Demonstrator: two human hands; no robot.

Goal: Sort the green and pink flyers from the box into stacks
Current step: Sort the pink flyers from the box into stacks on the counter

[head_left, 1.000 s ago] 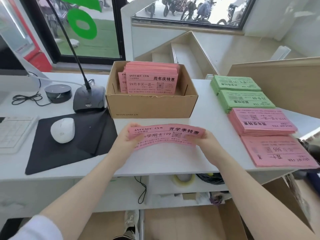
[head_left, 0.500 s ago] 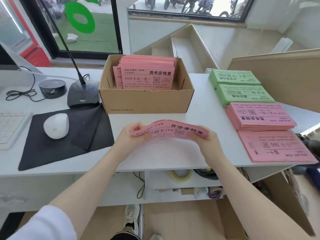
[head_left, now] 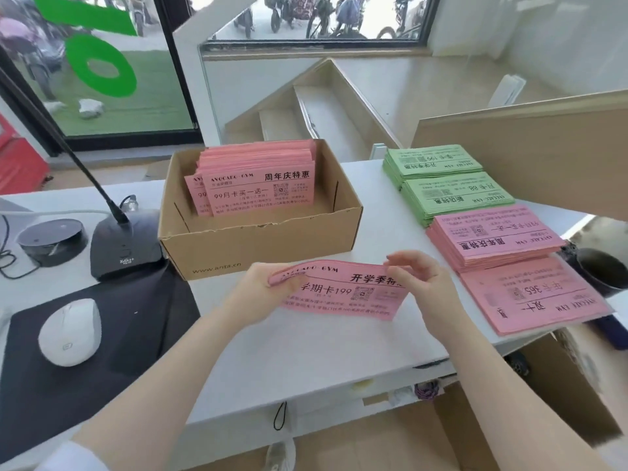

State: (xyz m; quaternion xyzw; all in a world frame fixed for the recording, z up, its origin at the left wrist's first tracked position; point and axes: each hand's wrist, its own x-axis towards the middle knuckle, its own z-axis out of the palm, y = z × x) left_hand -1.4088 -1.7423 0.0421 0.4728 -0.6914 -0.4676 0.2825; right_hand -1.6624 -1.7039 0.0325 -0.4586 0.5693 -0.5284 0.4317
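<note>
- The small bundle of pink paper flyers lies with its long axis left to right just above the white counter, in front of the open brown cardboard box; its print reads upright to the person
- The left hand grips the bundle's left end, fingers curled over the top edge; the right hand is at the right end with fingers bent over the paper, and whether it pinches the sheets I cannot tell
- Inside the box one leaning pack of pink flyers stands against the far wall, text upright
- Four sorted stacks sit in a row along the counter's right side: far green stack, near green stack, far pink stack, near pink stack, all printed upside down to the viewer
- The near pink stack reaches the counter's front right edge
- Bare counter lies between the hands and the front edge; a black mouse mat with a white mouse bounds the left
</note>
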